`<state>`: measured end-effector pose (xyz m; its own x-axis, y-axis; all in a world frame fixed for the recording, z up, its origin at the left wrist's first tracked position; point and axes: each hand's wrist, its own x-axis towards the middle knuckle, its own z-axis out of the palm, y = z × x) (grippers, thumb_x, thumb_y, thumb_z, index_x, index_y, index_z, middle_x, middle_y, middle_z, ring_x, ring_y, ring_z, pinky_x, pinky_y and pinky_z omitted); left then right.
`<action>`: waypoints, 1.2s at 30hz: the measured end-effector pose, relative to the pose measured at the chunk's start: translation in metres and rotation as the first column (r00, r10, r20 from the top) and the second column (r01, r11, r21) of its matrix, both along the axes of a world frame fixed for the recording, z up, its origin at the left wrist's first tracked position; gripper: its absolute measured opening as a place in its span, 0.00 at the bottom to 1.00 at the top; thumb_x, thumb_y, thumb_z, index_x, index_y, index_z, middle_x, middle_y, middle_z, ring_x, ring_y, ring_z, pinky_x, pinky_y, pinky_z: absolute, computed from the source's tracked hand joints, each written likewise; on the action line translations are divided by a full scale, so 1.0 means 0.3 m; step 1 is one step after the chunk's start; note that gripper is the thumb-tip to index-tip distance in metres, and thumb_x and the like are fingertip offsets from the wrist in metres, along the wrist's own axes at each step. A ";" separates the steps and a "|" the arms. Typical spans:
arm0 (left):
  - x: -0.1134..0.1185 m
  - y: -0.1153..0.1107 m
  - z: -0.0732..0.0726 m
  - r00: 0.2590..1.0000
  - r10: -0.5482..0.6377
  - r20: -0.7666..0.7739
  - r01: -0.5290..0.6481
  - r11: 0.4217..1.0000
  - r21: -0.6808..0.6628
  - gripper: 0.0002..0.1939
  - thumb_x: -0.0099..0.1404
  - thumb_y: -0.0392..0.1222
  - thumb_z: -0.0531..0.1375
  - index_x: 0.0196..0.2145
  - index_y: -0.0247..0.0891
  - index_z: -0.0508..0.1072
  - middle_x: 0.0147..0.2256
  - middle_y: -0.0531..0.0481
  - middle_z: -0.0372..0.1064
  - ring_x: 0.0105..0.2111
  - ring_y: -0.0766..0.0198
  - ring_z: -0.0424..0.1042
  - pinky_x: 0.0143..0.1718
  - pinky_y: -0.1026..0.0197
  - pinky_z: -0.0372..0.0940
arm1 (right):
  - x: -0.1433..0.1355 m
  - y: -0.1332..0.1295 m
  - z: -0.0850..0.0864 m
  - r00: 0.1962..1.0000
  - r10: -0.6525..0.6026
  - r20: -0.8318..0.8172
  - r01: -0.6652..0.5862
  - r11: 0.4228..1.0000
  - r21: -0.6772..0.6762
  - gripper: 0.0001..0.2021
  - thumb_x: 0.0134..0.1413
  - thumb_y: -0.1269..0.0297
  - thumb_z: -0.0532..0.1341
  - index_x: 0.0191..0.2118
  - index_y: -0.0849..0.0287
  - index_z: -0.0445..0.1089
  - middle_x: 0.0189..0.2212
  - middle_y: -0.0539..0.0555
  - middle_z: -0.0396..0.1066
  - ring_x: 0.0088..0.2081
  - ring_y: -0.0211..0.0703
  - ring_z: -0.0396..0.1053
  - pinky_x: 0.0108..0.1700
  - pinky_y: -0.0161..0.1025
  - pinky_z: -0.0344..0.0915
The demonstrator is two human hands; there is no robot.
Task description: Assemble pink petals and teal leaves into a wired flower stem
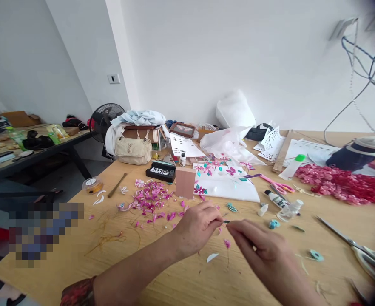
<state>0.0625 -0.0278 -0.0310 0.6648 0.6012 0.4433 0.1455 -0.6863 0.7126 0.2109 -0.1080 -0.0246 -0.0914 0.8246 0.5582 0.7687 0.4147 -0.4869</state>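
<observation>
My left hand point(198, 227) is closed in a pinch above the table, fingertips pressed together. Close beside it, my right hand point(260, 244) pinches too. Between the two sets of fingertips shows a small dark green sliver point(226, 221), perhaps a leaf; most of it is hidden by the fingers. Below the hands lie a pink petal piece on a thin stem point(227, 244) and a white paper scrap point(212, 257). Many loose pink petals point(151, 199) are scattered to the left of my left hand. Just beyond the hands rests a teal leaf piece point(231, 207).
A small upright wooden board point(185, 183) stands by a white foam sheet point(228, 190) bearing pink flowers. To the right are pink scissors point(278, 185), small bottles point(289, 210), teal tape rolls point(316, 255) and large scissors point(350, 242). A black case point(160, 171) sits farther back.
</observation>
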 end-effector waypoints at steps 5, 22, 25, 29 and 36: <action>-0.010 -0.020 0.027 0.987 -0.143 0.077 0.161 0.929 -0.333 0.05 0.59 0.35 0.59 0.27 0.35 0.73 0.27 0.51 0.66 0.30 0.67 0.65 0.35 0.65 0.59 | 0.090 0.061 0.025 0.970 0.072 -0.233 -0.126 0.965 -0.229 0.11 0.54 0.61 0.56 0.26 0.58 0.71 0.22 0.51 0.71 0.25 0.38 0.67 0.27 0.32 0.63; -0.022 -0.026 0.047 0.979 -0.173 -0.103 0.170 0.985 -0.035 0.09 0.63 0.34 0.54 0.30 0.33 0.73 0.30 0.47 0.69 0.34 0.64 0.67 0.37 0.64 0.61 | 0.045 -0.010 0.035 0.998 -0.060 0.035 0.062 0.995 -0.075 0.10 0.55 0.63 0.54 0.28 0.56 0.71 0.22 0.51 0.71 0.21 0.37 0.66 0.24 0.32 0.60; -0.024 -0.032 0.063 0.986 -0.163 0.034 0.166 0.950 -0.263 0.05 0.61 0.35 0.57 0.29 0.34 0.73 0.28 0.51 0.67 0.31 0.67 0.66 0.34 0.66 0.61 | 0.062 0.024 0.006 0.994 -0.047 -0.101 0.031 0.987 -0.161 0.12 0.56 0.61 0.54 0.27 0.57 0.70 0.20 0.50 0.70 0.22 0.38 0.66 0.24 0.32 0.61; -0.015 -0.020 0.051 0.994 0.028 0.108 0.008 0.948 -0.319 0.05 0.59 0.33 0.57 0.26 0.34 0.71 0.24 0.54 0.64 0.25 0.69 0.63 0.30 0.67 0.60 | -0.002 0.010 -0.075 0.987 -0.047 -0.153 0.020 0.985 -0.173 0.14 0.58 0.61 0.52 0.27 0.58 0.69 0.18 0.48 0.66 0.20 0.36 0.63 0.21 0.31 0.59; -0.012 -0.038 0.028 0.990 -0.051 -0.133 0.063 0.994 0.093 0.11 0.65 0.34 0.51 0.28 0.34 0.71 0.30 0.47 0.67 0.32 0.65 0.65 0.35 0.64 0.61 | -0.010 -0.048 -0.011 0.998 -0.049 0.034 0.050 0.998 -0.047 0.12 0.57 0.65 0.52 0.27 0.56 0.70 0.20 0.50 0.68 0.20 0.36 0.63 0.22 0.32 0.58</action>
<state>0.0590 -0.0392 -0.0226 0.7525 0.5191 0.4053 0.1913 -0.7611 0.6197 0.2079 -0.1223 -0.0278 -0.0675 0.8545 0.5151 0.8038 0.3524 -0.4792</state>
